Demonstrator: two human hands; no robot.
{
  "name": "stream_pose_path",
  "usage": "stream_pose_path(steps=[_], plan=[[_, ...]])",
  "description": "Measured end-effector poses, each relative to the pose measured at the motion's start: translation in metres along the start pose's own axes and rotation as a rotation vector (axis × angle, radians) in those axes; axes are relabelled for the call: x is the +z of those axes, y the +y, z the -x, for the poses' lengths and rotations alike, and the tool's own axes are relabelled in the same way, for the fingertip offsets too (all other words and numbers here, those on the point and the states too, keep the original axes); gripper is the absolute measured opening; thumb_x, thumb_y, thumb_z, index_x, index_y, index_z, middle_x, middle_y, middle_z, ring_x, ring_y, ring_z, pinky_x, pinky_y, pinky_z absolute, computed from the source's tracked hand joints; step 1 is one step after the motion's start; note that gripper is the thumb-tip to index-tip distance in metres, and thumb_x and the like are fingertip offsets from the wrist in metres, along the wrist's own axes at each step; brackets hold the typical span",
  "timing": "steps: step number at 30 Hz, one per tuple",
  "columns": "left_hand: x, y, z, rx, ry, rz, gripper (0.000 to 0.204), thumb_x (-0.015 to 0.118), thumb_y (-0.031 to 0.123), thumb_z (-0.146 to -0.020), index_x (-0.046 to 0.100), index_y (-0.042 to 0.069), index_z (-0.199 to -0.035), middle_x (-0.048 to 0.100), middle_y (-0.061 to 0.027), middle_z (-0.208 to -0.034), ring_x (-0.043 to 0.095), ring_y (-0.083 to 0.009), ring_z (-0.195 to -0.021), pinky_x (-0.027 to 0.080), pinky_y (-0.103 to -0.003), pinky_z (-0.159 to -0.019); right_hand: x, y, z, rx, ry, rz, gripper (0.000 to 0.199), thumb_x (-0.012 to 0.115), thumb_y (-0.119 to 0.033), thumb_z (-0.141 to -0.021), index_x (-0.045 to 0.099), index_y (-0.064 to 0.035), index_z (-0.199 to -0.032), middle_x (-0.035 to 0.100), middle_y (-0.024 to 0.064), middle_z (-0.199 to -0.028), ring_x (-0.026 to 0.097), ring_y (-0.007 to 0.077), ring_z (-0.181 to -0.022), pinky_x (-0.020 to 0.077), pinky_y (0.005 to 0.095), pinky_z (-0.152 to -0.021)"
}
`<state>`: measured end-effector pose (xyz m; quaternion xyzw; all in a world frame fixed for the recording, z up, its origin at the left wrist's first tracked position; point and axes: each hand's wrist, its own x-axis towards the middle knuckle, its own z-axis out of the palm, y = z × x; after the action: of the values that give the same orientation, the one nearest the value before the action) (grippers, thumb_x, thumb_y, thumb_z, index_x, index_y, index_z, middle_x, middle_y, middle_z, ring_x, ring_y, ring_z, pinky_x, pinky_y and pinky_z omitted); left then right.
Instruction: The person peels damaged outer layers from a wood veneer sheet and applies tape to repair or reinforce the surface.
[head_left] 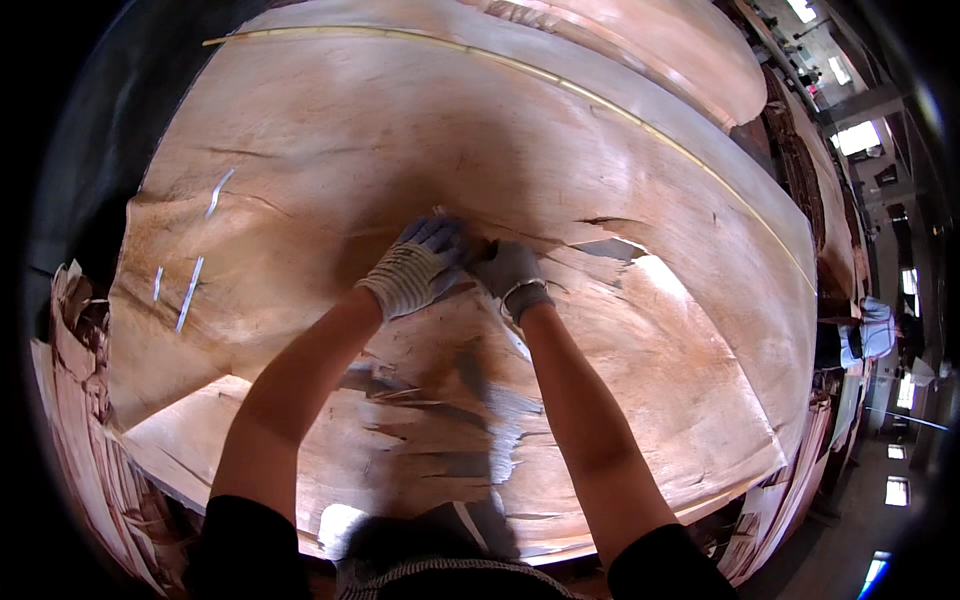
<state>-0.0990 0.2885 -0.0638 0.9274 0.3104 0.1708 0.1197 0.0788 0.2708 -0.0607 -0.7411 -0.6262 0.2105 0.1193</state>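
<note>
Beneath both hands lies a broad reddish-tan wood veneer sheet [330, 120], split and torn around its middle and near side. My left hand [415, 265], in a knit glove with a striped cuff, rests on the sheet with its fingers stretched to the right. Close beside it, my right hand [511, 274] wears a grey glove, its fingers curled in at a torn edge. What those fingers hold is hidden. A narrow pale strip [517, 342] shows just below the right hand. Dark gaps [608, 249] open in the veneer to the right.
A long thin yellowish stick [520, 66] lies across the far part. Several whitish tape strips [189, 295] are at the left. Stacked veneer scraps [85, 400] flank the near left. Another veneer sheet [640, 45] lies beyond. A person [876, 330] is at the far right.
</note>
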Motion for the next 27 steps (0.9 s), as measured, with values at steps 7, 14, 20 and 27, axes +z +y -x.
stream_pose_path(steps=[7,14,20,27], plan=[[-0.023,0.009,0.000,0.023,-0.135,-0.063,0.041,0.053,0.030,-0.081,0.054,0.013,-0.118,0.043,-0.0177,-0.129,0.034,-0.0356,-0.124,0.023,-0.046,-0.105,-0.036,0.019,0.010,-0.033,0.092,0.186,0.027,0.056,-0.029,-0.076,0.065,-0.0034,-0.074,0.063,0.0209,-0.080,0.061,0.0368,-0.079,0.0480,0.0438,-0.070],[-0.057,-0.061,0.043,-0.524,0.042,-0.056,0.051,0.055,0.033,-0.081,0.046,0.012,-0.126,0.034,-0.0152,-0.138,0.027,-0.0330,-0.129,0.021,-0.047,-0.106,-0.054,-0.010,0.032,0.091,-0.284,-0.739,0.017,0.060,-0.018,-0.081,0.064,-0.0019,-0.087,0.063,0.0035,-0.066,0.056,0.0088,-0.053,0.0407,0.0232,-0.043],[-0.073,-0.079,0.108,-0.438,0.009,-0.349,0.067,0.055,0.030,-0.080,0.028,0.008,-0.137,0.028,-0.0135,-0.141,0.027,-0.0327,-0.130,0.019,-0.046,-0.106,-0.007,-0.090,0.008,-0.007,-0.431,-0.675,0.020,0.057,-0.019,-0.082,0.064,-0.0006,-0.083,0.063,0.0075,-0.065,0.060,0.0112,-0.063,0.0440,0.0271,-0.050],[-0.038,-0.070,0.082,-0.183,0.009,-0.231,0.042,0.049,0.024,-0.084,0.049,0.003,-0.121,0.044,-0.0148,-0.130,0.036,-0.0302,-0.124,0.022,-0.044,-0.106,0.049,-0.127,-0.032,-0.019,-0.167,0.007,0.041,0.058,-0.042,-0.076,0.067,-0.0034,-0.065,0.059,0.0104,-0.051,0.062,0.0208,-0.058,0.0477,0.0313,-0.077]])
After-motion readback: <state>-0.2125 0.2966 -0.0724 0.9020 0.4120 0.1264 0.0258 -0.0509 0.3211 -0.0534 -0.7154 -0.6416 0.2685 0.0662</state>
